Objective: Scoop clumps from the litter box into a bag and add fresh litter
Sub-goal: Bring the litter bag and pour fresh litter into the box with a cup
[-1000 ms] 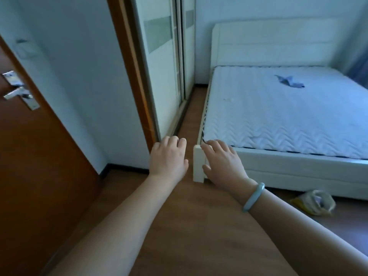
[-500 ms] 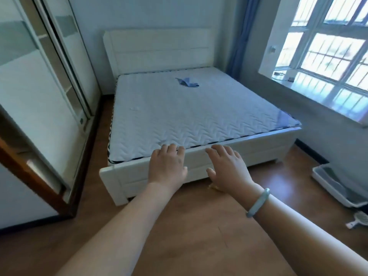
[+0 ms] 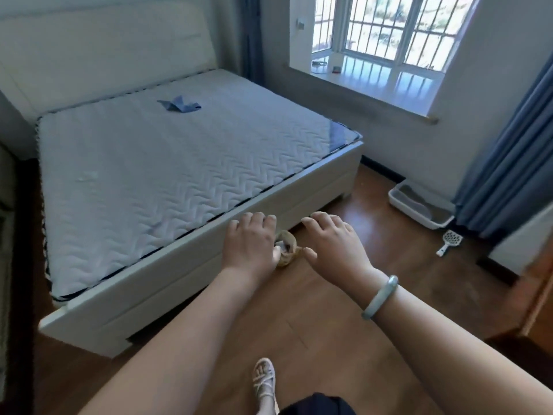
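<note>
Both hands are held out palm-down, fingers loosely spread, nothing gripped: left hand [image 3: 250,244], right hand [image 3: 335,245]. A crumpled bag [image 3: 288,249] is seen between them on the floor [image 3: 329,324] by the bed [image 3: 179,175]. Farther off, ahead-right and nearer the right hand, the scoop [image 3: 449,241] lies before the litter box [image 3: 419,206], set lengthwise along the wall [image 3: 389,139]

Centre left: white mattress [image 3: 179,163] quilted in a chevron pattern, edged in dark piping, on a white bed frame [image 3: 209,283]; a blue cloth [image 3: 179,104] lies on it. Floor [image 3: 329,310]: brown wood grain. Centre: tan crumpled bag [image 3: 288,250]. Right: white litter box [image 3: 413,214] holding grey litter; white perforated scoop [image 3: 450,241]; blue curtain [image 3: 508,145]. Lower right: pale green bangle [image 3: 380,298].
</note>
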The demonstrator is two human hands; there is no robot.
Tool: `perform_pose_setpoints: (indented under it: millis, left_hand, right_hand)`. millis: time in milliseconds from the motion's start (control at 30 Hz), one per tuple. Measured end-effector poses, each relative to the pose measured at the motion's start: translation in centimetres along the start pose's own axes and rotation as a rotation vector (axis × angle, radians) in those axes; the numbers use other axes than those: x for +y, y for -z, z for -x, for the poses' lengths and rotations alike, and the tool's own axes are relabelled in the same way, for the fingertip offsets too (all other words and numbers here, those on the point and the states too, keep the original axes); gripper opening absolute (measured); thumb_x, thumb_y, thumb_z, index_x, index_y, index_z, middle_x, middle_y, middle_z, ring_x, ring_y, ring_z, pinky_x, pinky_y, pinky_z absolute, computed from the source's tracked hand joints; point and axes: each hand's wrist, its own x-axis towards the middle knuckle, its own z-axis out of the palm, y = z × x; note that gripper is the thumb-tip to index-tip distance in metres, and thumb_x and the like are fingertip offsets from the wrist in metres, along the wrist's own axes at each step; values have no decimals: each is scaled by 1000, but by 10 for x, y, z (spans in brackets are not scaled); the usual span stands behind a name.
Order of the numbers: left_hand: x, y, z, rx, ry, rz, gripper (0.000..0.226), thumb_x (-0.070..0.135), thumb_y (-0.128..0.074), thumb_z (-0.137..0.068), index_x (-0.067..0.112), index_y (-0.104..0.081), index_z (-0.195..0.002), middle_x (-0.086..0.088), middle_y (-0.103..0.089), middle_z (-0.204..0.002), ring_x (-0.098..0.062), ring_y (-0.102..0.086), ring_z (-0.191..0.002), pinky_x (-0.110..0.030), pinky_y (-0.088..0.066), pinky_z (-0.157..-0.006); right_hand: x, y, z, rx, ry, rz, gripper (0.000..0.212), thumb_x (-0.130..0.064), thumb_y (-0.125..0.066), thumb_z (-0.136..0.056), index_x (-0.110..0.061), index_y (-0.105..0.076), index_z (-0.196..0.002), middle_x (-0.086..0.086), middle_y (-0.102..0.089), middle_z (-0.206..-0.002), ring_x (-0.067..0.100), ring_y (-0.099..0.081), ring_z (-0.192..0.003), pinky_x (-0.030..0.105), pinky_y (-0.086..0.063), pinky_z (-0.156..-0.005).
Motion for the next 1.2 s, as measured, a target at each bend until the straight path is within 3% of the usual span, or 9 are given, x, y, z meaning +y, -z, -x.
perform_pose_setpoints:
  millis: [200, 667, 967, 1100, 1200]
  left_hand:
    - [-4, -45, -84, -25, -88, 41, 59, 46, -56, -82, 19, -43, -133, -2, -51, -130, -24, -44, -120, -37, -32, -97]
    - [-34, -116, -267, -150, -132, 23, 54, 48, -50, -85, 21, -42, -131, -1, -50, -128, -22, -45, -118, -35, -35, -92]
    - [-14, -154, -362, -149, -20, 52, 52, 48, -50, -87, 20, -42, -130, -1, -50, -127, -23, -45, -117, -36, -35, -94]
    - [-7, -180, -387, -188, 46, 59, 52, 46, -50, -87, 19, -42, -131, -2, -50, -128, -23, -45, -118, -36, -35, -93]
    - [-5, -205, -397, -191, 105, 73, 52, 46, -54, -85, 18, -47, -129, -2, -54, -125, -23, -48, -116, -36, -37, -92]
  right_hand:
    - [36, -27, -63, -43, -91, -18, 56, -29, -59, -82, -18, -43, -134, 5, -43, -139, 26, -40, -126, 36, -35, -100]
    - [103, -88, -224, -122, -209, -90, 56, -25, -64, -77, -14, -49, -130, 8, -49, -132, 31, -50, -115, 38, -43, -91]
    - [172, -122, -318, -114, -78, -125, 50, -22, -68, -71, -13, -57, -120, 10, -57, -122, 33, -55, -110, 41, -48, -88]
    - [195, -142, -354, -124, -2, -133, 49, -39, -39, -77, -13, -61, -113, 11, -61, -117, 32, -57, -108, 42, -51, -85]
    - [211, -168, -371, -160, 50, -142, 41, -33, -47, -79, -14, -61, -113, 11, -60, -117, 32, -57, -109, 41, -50, -85]
